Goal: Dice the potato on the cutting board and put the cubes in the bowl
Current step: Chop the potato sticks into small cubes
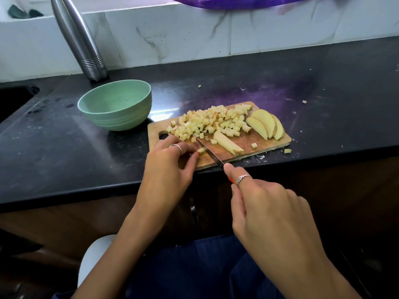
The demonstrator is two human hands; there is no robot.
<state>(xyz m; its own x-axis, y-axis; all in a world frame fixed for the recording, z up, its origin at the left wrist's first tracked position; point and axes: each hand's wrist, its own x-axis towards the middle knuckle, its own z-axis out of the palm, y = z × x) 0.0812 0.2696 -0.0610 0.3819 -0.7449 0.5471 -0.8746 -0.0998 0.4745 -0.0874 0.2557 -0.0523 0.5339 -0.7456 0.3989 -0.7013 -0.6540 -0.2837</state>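
Our left hand (170,160) pinched a potato piece (201,150), right hand (267,212) gripped the knife (210,153); many cubes (207,123) cut, slices (266,124) remained, bowl (115,108) unfilled

One bowl (114,104); one knife (210,153); four potato slices (266,124), maybe; dozens cubes (212,121).

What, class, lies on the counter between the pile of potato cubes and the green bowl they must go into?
Nothing visible blocks the way. The pile of potato cubes sits on the wooden cutting board, and the green bowl stands just beyond the board's left end on the black counter, its mouth open and empty. Only bare counter separates them.
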